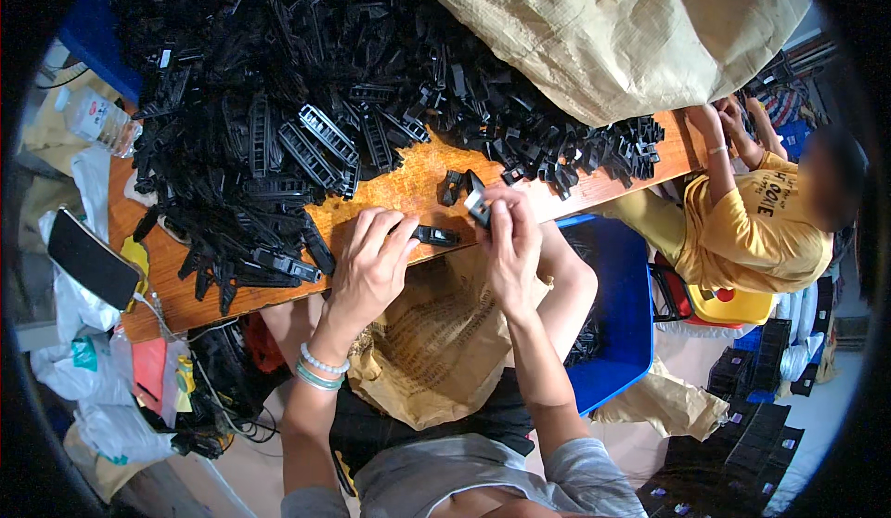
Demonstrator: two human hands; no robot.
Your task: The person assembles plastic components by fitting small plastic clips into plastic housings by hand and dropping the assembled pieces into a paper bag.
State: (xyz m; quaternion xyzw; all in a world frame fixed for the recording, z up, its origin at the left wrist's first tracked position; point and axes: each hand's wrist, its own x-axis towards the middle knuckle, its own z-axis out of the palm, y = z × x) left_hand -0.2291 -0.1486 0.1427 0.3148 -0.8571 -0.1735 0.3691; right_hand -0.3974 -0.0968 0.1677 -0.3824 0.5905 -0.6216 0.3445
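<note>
My left hand (369, 256) is at the near edge of the wooden table, its fingers bent. A narrow black plastic part (436, 236) sticks out from its fingertips to the right, pinched at one end. My right hand (512, 251) is raised just beside it, with thumb and fingers closed on a small black plastic clip (478, 210) that has a pale, shiny face. Just beyond lies another small black piece (452, 187) on the bare wood. Brown paper sacking (436, 342) is spread over my lap below both hands.
A large heap of black plastic parts (278, 82) covers the far left of the table (399, 188). A beige woven sack (622, 35) lies at the far right. A blue bin (636, 323) stands right of my legs. Another person (756, 221) in yellow works at right. A phone (93, 258) is at left.
</note>
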